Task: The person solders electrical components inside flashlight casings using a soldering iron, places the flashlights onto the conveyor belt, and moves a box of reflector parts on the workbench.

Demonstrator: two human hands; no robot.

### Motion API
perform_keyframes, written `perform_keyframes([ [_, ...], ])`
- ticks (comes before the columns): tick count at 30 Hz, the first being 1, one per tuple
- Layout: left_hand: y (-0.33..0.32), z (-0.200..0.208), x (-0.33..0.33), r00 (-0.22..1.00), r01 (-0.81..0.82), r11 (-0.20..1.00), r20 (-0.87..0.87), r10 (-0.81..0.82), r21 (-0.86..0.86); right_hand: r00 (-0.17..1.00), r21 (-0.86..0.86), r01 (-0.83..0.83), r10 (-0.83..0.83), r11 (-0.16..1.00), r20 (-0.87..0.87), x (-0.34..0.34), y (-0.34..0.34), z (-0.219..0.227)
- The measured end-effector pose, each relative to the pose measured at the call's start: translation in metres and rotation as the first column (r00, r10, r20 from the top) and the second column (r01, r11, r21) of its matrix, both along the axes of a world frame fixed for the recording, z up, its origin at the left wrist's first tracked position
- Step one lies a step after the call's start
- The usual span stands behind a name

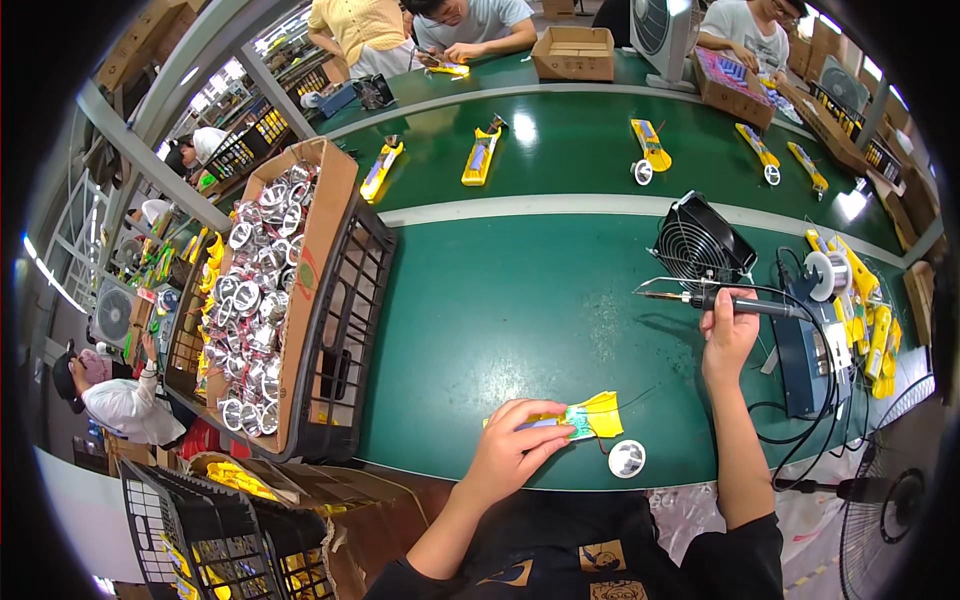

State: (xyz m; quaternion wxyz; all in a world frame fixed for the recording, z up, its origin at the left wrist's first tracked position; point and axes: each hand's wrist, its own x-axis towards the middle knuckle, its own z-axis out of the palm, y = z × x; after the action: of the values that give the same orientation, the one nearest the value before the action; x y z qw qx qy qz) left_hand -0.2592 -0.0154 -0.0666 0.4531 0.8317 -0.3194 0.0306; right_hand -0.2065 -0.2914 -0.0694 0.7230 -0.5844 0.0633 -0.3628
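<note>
My left hand (515, 445) presses down on a yellow plastic part (597, 413) with a small green circuit board, near the front edge of the green table (520, 300). A round silver reflector (627, 459) on thin wires lies just right of it. My right hand (728, 330) holds a soldering iron (715, 299) by its black handle, tip pointing left, raised above the table and apart from the yellow part. Its cable runs right toward a blue soldering station (808, 350).
A small black fan (700, 245) stands behind the iron. A cardboard box of several silver reflectors (262, 290) rests on a black crate (345, 330) at left. Yellow parts (481, 155) lie on the conveyor belt; other people sit across it. A solder spool (825, 275) and yellow parts are at right.
</note>
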Motion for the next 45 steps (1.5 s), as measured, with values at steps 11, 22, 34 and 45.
perform_keyframes([
  [11, 0.001, -0.002, 0.004, 0.999, -0.021, 0.995, -0.051, 0.016, -0.101, 0.999, -0.069, -0.01, 0.007, 0.998, -0.04, 0.005, 0.002, -0.002],
  [22, -0.004, -0.002, 0.0, 0.987, -0.154, 0.982, -0.072, 0.147, -0.108, 0.998, -0.022, -0.066, 0.065, 0.998, -0.021, -0.007, 0.01, 0.009],
  [34, -0.014, 0.01, -0.005, 0.954, -0.294, 0.956, -0.052, 0.294, 0.013, 0.896, -0.018, -0.445, 0.444, 0.895, -0.02, -0.032, 0.027, 0.014],
  [45, -0.026, 0.026, -0.005, 0.934, -0.312, 0.931, -0.119, 0.337, 0.19, 0.787, -0.089, -0.614, 0.601, 0.784, -0.14, -0.039, 0.036, 0.007],
])
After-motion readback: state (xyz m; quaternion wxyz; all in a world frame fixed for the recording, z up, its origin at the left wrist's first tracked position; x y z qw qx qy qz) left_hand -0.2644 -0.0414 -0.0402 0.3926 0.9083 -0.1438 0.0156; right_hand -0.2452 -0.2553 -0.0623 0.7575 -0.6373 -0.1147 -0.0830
